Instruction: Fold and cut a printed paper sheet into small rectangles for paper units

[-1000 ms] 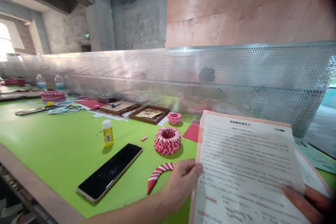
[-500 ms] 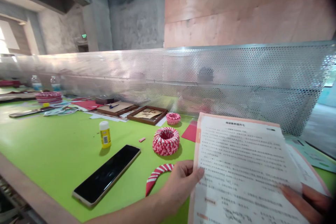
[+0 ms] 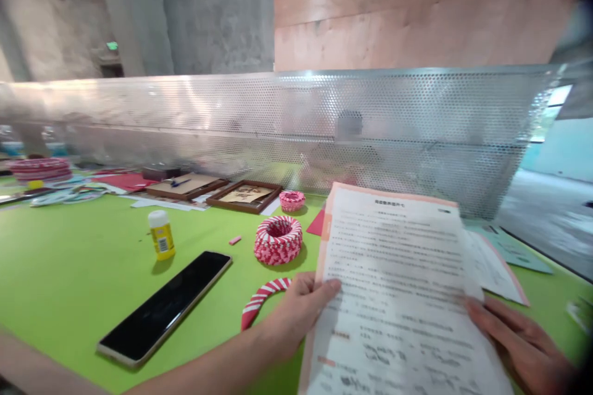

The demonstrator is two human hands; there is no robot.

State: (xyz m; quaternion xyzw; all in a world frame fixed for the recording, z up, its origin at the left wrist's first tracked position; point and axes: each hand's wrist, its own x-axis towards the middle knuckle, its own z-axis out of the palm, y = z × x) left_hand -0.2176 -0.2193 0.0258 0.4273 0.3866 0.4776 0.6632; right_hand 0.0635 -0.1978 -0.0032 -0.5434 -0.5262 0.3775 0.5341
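Observation:
A printed sheet with a pink border (image 3: 393, 271) is held up at the lower right, tilted over the green table. My left hand (image 3: 301, 311) pinches its left edge, thumb on the front. At the right edge, my right hand (image 3: 519, 336) grips the paper between thumb and fingers. Beside my left wrist lies a curved red-and-white striped paper piece (image 3: 262, 299), partly hidden by the hand. Behind it sits a red-and-white woven paper ring (image 3: 278, 241). A black phone (image 3: 164, 308) lies left of my forearm.
A yellow glue stick (image 3: 161, 236) stands beyond the phone. Farther back are a smaller woven ring (image 3: 291, 200), a framed picture (image 3: 245, 196) and a brown tray (image 3: 185, 186). A perforated metal screen (image 3: 208, 129) borders the table. More papers (image 3: 495, 265) lie at right.
The view has turned to the right, so the table items appear farther left. Both hands still hold the sheet, and more of the papers behind it shows at right.

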